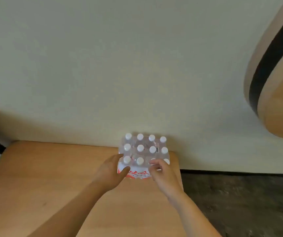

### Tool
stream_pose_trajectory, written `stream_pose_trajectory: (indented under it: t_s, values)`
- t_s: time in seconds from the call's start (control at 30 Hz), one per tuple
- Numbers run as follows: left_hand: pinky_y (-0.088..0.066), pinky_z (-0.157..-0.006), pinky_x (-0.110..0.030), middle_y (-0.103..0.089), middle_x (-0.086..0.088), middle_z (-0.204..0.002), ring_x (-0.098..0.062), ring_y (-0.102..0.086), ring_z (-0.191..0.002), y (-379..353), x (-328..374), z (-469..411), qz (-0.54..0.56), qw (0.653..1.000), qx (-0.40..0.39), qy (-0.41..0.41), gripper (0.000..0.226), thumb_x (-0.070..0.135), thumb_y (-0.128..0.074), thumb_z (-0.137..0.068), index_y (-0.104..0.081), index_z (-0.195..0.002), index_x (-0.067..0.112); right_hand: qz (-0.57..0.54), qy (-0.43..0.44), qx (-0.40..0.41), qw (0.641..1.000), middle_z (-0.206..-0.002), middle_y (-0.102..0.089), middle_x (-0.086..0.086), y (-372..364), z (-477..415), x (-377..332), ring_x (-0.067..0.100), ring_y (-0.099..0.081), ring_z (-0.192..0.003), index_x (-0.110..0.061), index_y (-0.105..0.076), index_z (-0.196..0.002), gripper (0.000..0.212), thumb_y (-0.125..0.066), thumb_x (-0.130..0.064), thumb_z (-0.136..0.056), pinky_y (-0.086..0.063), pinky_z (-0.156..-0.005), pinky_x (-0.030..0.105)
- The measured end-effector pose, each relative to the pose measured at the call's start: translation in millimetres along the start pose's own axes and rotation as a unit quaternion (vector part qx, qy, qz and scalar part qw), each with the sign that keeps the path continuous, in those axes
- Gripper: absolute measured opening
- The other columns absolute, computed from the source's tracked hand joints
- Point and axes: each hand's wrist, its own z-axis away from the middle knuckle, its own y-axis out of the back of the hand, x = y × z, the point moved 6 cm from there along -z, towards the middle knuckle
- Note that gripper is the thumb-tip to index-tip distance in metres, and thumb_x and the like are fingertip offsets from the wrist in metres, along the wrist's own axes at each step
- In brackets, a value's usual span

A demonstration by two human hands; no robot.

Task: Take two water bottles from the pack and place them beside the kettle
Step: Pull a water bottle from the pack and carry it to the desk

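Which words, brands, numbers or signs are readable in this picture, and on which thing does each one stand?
Large red characters on the front wrap of the water bottle pack: partly hidden by the hands and blurred, not surely readable.
Smaller red line beneath them: too blurred to read.
Barcode sticker on top of the pack: digits too small to read.
Nothing else carries text.

A plain cream wall (pixel 103 57) fills the upper view, evenly lit. A light wooden tabletop (pixel 43 185) with rounded corners abuts it. To the right lies dark mottled floor (pixel 239 202), edged by a dark skirting strip (pixel 239 172). At upper right, a curved wooden panel (pixel 282 100) carries a black band (pixel 270 53).
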Motion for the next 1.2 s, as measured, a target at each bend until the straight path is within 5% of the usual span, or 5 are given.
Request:
stream_pose_trajectory:
  t_s: [0.23, 0.4, 0.7, 0.83, 1.2]
  values:
    - [-0.002, -0.124, -0.035, -0.001, -0.003, -0.169, -0.021, 0.007, -0.155, -48, -20, -88, -0.131, 0.989, -0.018, -0.066, 0.088, 0.068, -0.048, -0.091, -0.015, -0.159, 0.023, 0.085, 0.052, 0.033, 0.995, -0.118, -0.061, -0.01, -33, -99, 4, 0.002, -0.055, -0.108, -0.019, -0.059, -0.119, 0.025, -0.055, -0.02, -0.095, -0.044, -0.089, 0.02]
    - [0.0, -0.126, -0.041, 0.024, -0.008, -0.163, -0.023, 0.03, -0.147, -80, -33, -110, -0.217, 0.969, -0.004, -0.121, 0.112, 0.087, -0.028, -0.08, 0.009, -0.157, 0.015, 0.23, 0.14, 0.033, 0.963, -0.112, -0.056, -0.009, -54, -141, 12, 0.001, -0.045, -0.097, -0.02, -0.057, -0.119, 0.026, -0.055, -0.017, -0.094, -0.035, -0.079, 0.007]
    - [-0.022, -0.124, -0.046, 0.0, -0.015, -0.166, -0.028, 0.0, -0.154, -87, -40, -113, -0.258, 0.951, 0.038, -0.164, 0.114, 0.09, -0.021, -0.079, -0.007, -0.156, 0.007, 0.258, 0.127, -0.009, 0.958, -0.112, -0.059, -0.006, -70, -180, 31, 0.009, -0.053, -0.1, -0.019, -0.059, -0.117, 0.027, -0.061, -0.025, -0.09, -0.036, -0.078, 0.019]
    - [-0.014, -0.125, -0.043, 0.003, -0.014, -0.167, -0.027, 0.003, -0.154, -90, -42, -114, -0.264, 0.951, 0.042, -0.157, 0.116, 0.091, -0.022, -0.077, -0.006, -0.157, 0.008, 0.286, 0.104, 0.01, 0.953, -0.091, -0.064, -0.005, -72, -189, 31, 0.011, -0.054, -0.077, -0.021, -0.063, -0.099, 0.016, -0.065, -0.023, -0.084, -0.038, -0.065, 0.027]
    - [-0.008, -0.126, -0.043, 0.018, -0.013, -0.165, -0.025, 0.018, -0.152, -92, -41, -116, -0.277, 0.948, 0.033, -0.152, 0.119, 0.091, -0.017, -0.076, 0.004, -0.158, 0.009, 0.312, 0.118, 0.007, 0.943, -0.084, -0.07, 0.001, -69, -182, 25, 0.021, -0.063, -0.079, -0.017, -0.065, -0.095, 0.011, -0.059, -0.023, -0.089, -0.038, -0.059, 0.028]
